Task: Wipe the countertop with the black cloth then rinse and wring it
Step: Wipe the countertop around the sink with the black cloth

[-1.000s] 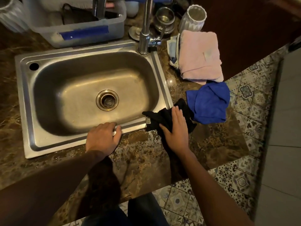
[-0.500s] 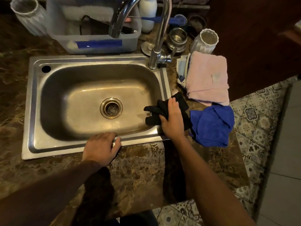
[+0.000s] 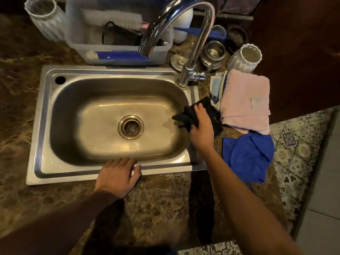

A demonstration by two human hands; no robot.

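Your right hand [image 3: 201,128] lies on top of the black cloth [image 3: 211,115], fingers bent over its bunched folds, pressing it at the right rim of the sink [image 3: 193,157]. One end of the cloth hangs over the rim above the basin; the other end lies on the countertop [image 3: 161,205], touching the folded pink towel [image 3: 245,102]. Whether the fingers truly grip the cloth or only press it, you cannot tell.

Your left hand [image 3: 117,176] rests flat on the sink's front rim, fingers straight, thumb spread, holding nothing.

A blue cloth [image 3: 248,157] lies crumpled just right of your right forearm, below the pink towel. The faucet [image 3: 195,57] stands at the sink's back right corner, spout arching over the basin.
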